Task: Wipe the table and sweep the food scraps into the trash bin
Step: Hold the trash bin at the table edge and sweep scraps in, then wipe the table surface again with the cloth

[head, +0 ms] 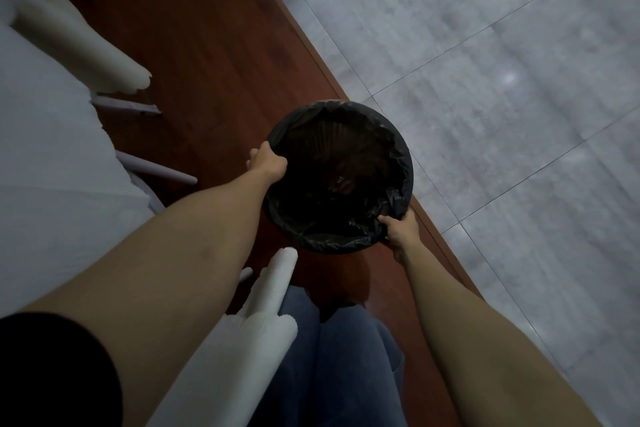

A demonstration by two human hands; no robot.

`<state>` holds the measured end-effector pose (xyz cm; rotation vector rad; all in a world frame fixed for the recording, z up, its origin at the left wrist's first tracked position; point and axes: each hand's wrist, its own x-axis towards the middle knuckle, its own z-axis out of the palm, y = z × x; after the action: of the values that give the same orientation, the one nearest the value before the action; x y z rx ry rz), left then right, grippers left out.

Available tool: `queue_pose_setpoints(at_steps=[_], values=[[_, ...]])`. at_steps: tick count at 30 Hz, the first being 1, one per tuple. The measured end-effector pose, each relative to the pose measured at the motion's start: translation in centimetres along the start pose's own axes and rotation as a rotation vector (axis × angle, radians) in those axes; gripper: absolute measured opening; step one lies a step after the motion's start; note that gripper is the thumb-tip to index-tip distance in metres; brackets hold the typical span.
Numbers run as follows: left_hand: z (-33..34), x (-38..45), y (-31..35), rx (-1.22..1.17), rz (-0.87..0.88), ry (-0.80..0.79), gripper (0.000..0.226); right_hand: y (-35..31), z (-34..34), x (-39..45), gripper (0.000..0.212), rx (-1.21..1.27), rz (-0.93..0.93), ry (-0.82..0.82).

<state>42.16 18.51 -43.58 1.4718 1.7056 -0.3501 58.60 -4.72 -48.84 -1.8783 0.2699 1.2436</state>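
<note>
A round trash bin (398,149) lined with a black plastic bag stands on the dark red wooden floor, seen from above. My left hand (266,163) grips its rim on the left side, fingers curled over the bag's edge. On the near right of the rim, my right hand (400,230) holds the bag and rim. A few small scraps lie at the bottom of the bin, dim and hard to make out. The table top is not visible apart from its white cloth (48,163) at the left.
White cloth folds (263,333) hang down in front of my legs in blue jeans (339,367). White table or chair legs (156,172) stand left of the bin. The red floor strip (194,45) meets grey floor tiles (502,80) on the right.
</note>
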Motion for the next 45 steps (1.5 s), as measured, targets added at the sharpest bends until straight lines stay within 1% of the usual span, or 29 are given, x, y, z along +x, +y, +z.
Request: queue_pose_setpoints(at_steps=[2,5,8,11,16,18,21,26,29,33,35,37,41,43,45], values=[[-0.5,-1.0,0.4,0.021,0.016,-0.005,0.065,-0.7,-0.2,-1.3,0.064,-0.020,-0.018,0.008],[-1.9,-3.1,1.3,0.039,0.055,-0.016,0.064,-2.4,-0.6,-3.9,0.060,-0.080,-0.056,0.022],[-4.1,-6.1,2.2,0.060,0.095,-0.015,0.061,-4.5,-1.0,-7.2,0.062,-0.151,-0.077,0.030],[-6.9,-10.0,3.4,0.076,0.158,-0.029,0.060,-7.0,-1.3,-11.2,0.063,-0.225,-0.127,0.042],[-12.0,-17.9,5.3,0.035,0.270,-0.035,0.058,-11.4,-1.5,-19.0,0.058,-0.356,-0.244,0.000],[-14.2,-21.2,5.6,0.047,0.333,-0.006,0.057,-13.3,-1.4,-22.3,0.059,-0.388,-0.282,-0.030],[-17.6,-26.2,5.3,0.071,0.425,0.086,0.056,-16.1,-0.7,-27.2,0.056,-0.400,-0.335,-0.074],[-22.8,-33.0,3.1,0.010,0.554,0.252,0.053,-19.4,1.1,-34.9,0.051,-0.386,-0.468,-0.165],[-25.7,-35.6,0.0,-0.027,0.592,0.374,0.049,-20.3,3.0,-39.1,0.049,-0.387,-0.552,-0.220],[-29.5,-37.7,-6.6,-0.070,0.583,0.510,0.046,-19.9,6.9,-43.8,0.047,-0.439,-0.666,-0.275],[-31.1,-38.1,-10.7,-0.087,0.550,0.599,0.044,-19.0,9.2,-45.9,0.048,-0.500,-0.743,-0.313],[-32.4,-38.3,-15.2,-0.077,0.480,0.662,0.044,-17.7,11.8,-47.8,0.052,-0.573,-0.826,-0.357],[-33.5,-38.2,-24.3,0.000,0.359,0.703,0.049,-14.6,16.9,-51.4,0.059,-0.714,-1.000,-0.426],[-33.7,-38.2,-28.0,0.057,0.298,0.700,0.055,-12.9,19.7,-52.6,0.062,-0.830,-1.106,-0.432],[-33.8,-38.3,-30.9,0.102,0.279,0.706,0.064,-11.5,22.5,-53.4,0.067,-0.956,-1.165,-0.417]])
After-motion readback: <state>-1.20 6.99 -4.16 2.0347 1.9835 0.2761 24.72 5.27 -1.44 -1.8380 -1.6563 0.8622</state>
